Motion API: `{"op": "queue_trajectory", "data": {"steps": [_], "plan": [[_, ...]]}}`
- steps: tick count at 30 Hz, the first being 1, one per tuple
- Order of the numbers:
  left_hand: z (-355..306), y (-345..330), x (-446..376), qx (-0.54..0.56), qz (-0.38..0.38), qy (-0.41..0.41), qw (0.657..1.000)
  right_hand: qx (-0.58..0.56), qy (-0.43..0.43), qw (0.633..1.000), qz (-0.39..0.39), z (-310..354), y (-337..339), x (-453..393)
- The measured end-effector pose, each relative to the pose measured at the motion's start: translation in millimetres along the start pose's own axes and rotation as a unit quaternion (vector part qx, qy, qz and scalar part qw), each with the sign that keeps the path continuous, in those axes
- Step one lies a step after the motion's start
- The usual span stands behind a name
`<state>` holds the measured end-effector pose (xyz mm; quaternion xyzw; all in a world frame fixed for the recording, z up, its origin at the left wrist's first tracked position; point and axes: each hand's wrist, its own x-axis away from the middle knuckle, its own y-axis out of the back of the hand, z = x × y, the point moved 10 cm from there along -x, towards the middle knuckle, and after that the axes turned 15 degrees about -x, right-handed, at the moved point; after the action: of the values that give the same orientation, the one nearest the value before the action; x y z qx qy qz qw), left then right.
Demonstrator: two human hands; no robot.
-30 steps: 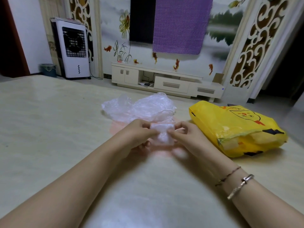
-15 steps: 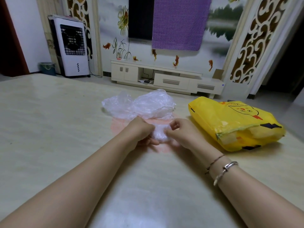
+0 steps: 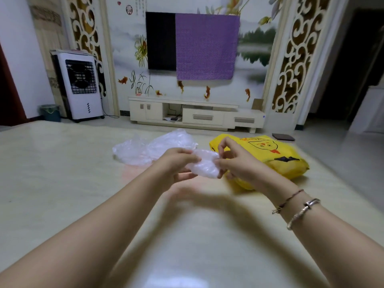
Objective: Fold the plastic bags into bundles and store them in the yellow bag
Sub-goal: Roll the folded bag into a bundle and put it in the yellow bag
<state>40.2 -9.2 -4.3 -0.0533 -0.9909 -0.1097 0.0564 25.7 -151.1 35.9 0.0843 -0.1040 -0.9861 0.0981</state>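
Note:
A small bundle of clear plastic bag (image 3: 205, 164) is held up above the table between both hands. My left hand (image 3: 176, 165) grips its left end and my right hand (image 3: 234, 161) pinches its right end. Behind my left hand a loose heap of clear plastic bags (image 3: 149, 149) lies on the table, over a pink bag (image 3: 133, 172) whose edge shows. The yellow bag (image 3: 276, 156), printed with a cartoon face, lies on its side to the right, just behind my right hand.
The pale glossy table (image 3: 62, 183) stretches wide to the left and towards me. Beyond its far edge are a white TV cabinet (image 3: 195, 115), a white air cooler (image 3: 81, 88) and a small bin (image 3: 49, 112) on the floor.
Both hands have lifted the clear bundle off the table and shifted it right, towards the yellow bag. The camera has tilted upward.

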Motion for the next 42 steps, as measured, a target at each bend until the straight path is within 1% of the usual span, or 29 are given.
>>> {"op": "queue_trajectory", "data": {"steps": [3, 5, 8, 10, 12, 13, 15, 20, 22, 24, 25, 26, 27, 28, 31, 34, 39, 42], "plan": [[-12, -38, 7, -0.021, 0.028, -0.027, 0.999, 0.007, 0.008, 1.0, -0.013, -1, 33, 29], [-14, -53, 7, -0.036, 0.019, -0.044, 0.998, -0.002, -0.002, 1.0, -0.028, -10, 53, 42], [-20, -76, 4, -0.133, -0.03, -0.087, 0.987, -0.037, -0.011, 0.995, -0.091, -32, 95, 56], [-21, -87, -3, -0.214, -0.068, -0.12, 0.967, -0.059, -0.01, 0.987, -0.149, -48, 120, 56], [-21, -93, -13, -0.281, -0.115, -0.144, 0.942, -0.069, -0.003, 0.981, -0.18, -61, 138, 49], [-21, -92, -17, -0.299, -0.138, -0.153, 0.932, -0.073, 0.001, 0.981, -0.18, -65, 140, 42], [-21, -90, -23, -0.295, -0.165, -0.174, 0.925, -0.065, 0.012, 0.985, -0.16, -71, 135, 24], [-24, -88, -26, -0.235, -0.173, -0.234, 0.927, 0.022, 0.015, 0.997, -0.074, -72, 82, -21], [-24, -88, -28, -0.227, -0.169, -0.246, 0.927, 0.078, -0.014, 0.995, -0.059, -77, 69, -35], [-22, -90, -30, -0.222, -0.151, -0.251, 0.93, 0.188, -0.093, 0.977, -0.049, -92, 67, -43], [-20, -90, -32, -0.22, -0.144, -0.251, 0.932, 0.217, -0.133, 0.966, -0.049, -100, 69, -44], [-19, -89, -33, -0.22, -0.141, -0.248, 0.933, 0.226, -0.156, 0.96, -0.049, -105, 71, -44], [-18, -88, -34, -0.223, -0.143, -0.243, 0.933, 0.224, -0.159, 0.96, -0.048, -105, 70, -44], [-17, -86, -35, -0.224, -0.143, -0.238, 0.934, 0.218, -0.149, 0.964, -0.044, -102, 68, -43], [-16, -86, -35, -0.219, -0.135, -0.225, 0.94, 0.182, -0.077, 0.98, -0.027, -91, 65, -34], [-15, -89, -33, -0.212, -0.132, -0.21, 0.945, 0.178, -0.027, 0.983, -0.021, -86, 77, -12], [-18, -90, -20, -0.219, -0.12, -0.194, 0.949, 0.161, 0.002, 0.986, -0.04, -67, 99, 34], [-18, -78, -11, -0.234, -0.12, -0.193, 0.945, 0.142, 0.037, 0.988, -0.052, -46, 99, 47]]}}
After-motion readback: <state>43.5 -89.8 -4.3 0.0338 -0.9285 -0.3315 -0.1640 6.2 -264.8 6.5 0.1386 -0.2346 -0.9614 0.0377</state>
